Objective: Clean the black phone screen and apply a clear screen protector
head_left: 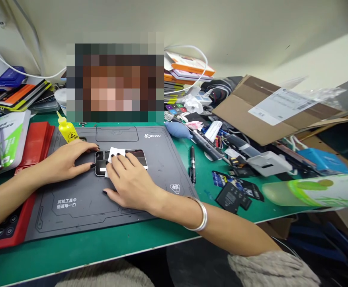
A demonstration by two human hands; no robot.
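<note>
A black smartphone point(138, 156) lies flat on the dark grey work mat point(81, 207). My right hand point(129, 179) rests on it, fingers flat, pressing a small white wipe point(112, 157) against the glass. My left hand point(65, 161) lies on the mat at the phone's left end, its fingertips touching the phone's edge and holding it steady. A silver bangle point(200, 217) sits on my right wrist.
A yellow squeeze bottle point(66, 129) stands behind the mat. A black pen point(192, 164) lies to its right. Red cases point(33, 143) sit left, packaged goods point(12, 139) beyond. Cardboard box point(260, 115), tools and small black parts point(233, 195) crowd the right. A person sits opposite.
</note>
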